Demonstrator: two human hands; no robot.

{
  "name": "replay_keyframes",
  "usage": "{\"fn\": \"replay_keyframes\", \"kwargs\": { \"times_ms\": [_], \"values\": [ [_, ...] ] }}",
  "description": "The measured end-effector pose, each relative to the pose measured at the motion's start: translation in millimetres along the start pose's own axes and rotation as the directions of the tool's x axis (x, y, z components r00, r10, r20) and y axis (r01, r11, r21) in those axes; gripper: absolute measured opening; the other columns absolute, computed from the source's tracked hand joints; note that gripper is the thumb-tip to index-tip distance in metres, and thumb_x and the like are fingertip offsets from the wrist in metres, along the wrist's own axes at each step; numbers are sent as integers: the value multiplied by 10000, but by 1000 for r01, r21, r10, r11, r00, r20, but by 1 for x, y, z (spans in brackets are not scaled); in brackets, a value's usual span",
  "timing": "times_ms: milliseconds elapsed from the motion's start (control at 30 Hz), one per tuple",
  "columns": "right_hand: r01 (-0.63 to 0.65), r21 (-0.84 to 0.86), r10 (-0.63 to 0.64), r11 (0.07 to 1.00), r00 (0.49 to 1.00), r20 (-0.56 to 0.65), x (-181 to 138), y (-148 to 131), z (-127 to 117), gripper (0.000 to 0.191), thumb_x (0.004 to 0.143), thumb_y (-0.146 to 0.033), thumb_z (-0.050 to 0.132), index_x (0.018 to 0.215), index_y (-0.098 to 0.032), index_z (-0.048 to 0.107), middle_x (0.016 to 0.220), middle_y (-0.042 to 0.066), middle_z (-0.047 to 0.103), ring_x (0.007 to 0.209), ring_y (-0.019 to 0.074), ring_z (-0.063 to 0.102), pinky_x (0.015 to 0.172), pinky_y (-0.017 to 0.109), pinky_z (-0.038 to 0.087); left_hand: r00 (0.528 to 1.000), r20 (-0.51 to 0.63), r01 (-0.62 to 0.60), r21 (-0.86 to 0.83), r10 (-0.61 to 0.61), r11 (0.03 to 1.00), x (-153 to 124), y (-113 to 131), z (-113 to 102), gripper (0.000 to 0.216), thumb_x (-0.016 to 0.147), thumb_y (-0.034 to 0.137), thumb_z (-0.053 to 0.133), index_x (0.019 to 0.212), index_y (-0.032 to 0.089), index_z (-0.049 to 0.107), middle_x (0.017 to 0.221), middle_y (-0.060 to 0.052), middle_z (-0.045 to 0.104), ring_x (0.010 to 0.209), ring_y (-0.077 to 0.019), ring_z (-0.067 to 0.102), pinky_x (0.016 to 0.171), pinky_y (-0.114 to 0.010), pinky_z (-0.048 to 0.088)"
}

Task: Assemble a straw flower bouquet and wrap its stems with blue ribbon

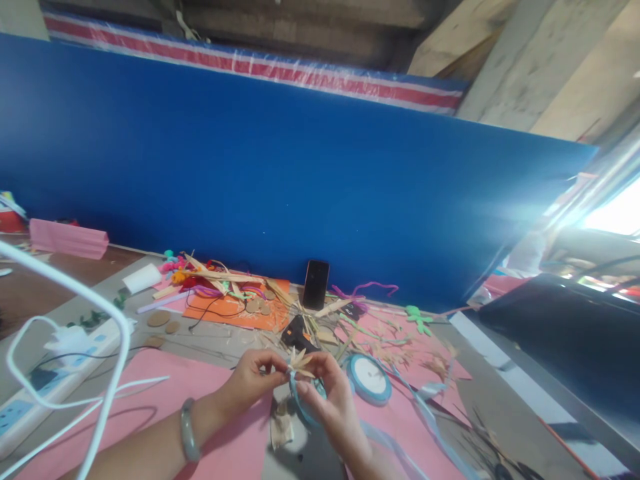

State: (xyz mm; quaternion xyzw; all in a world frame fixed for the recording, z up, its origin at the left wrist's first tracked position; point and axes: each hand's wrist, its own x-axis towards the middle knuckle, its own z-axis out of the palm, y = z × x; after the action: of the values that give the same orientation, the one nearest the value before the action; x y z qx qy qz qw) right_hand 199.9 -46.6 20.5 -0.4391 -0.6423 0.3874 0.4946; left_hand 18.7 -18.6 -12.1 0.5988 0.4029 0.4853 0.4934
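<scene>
Over on the left a white power strip lies beside a pink sheet, above which the bangled left hand pinches pale blue ribbon at the base of a straw-coloured, petalled piece. That piece sits between both hands, the right hand nipping its other side between thumb and fingers, with a ribbon spool just beyond and scissors at the far right.

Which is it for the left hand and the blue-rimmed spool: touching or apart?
Apart. In the head view, the right hand sits between the left hand and the blue-rimmed spool.
</scene>
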Motion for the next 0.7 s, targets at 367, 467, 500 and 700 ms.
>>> {"fn": "replay_keyframes", "kwargs": {
  "times_ms": [367,467,500,700],
  "values": [
    [-74,59,72,996,997,38,-1,4,2,362,887,-489,574,694,-184,573,654,-10,551,641,144,505,626,262,396,999,-19,27,-4,-27,1000,-2,4,3,182,696,305,767,670,136,706,637,-26,653,614,-134,523,610,-250,397],
    [-86,75,79,993,993,90,-1,4,2,344,882,-472,587,695,-184,576,651,-11,549,633,139,494,617,258,390,997,20,81,-149,-79,986,-2,7,6,279,664,383,795,642,130,680,596,-16,622,593,-131,530,606,-254,413],
    [-89,71,81,994,991,105,-2,3,2,345,883,-469,586,691,-183,579,649,-9,551,634,140,495,619,258,390,996,32,92,-182,-88,979,-2,8,6,306,658,410,799,634,132,673,592,-15,616,593,-134,535,604,-255,419],
    [-96,57,92,994,993,72,1,4,-4,309,845,-466,637,726,-183,600,675,-2,563,649,147,501,602,252,396,997,49,66,-72,-62,995,-1,3,4,310,679,417,792,643,127,687,589,-16,610,576,-124,504,579,-244,380]
  ]
}}
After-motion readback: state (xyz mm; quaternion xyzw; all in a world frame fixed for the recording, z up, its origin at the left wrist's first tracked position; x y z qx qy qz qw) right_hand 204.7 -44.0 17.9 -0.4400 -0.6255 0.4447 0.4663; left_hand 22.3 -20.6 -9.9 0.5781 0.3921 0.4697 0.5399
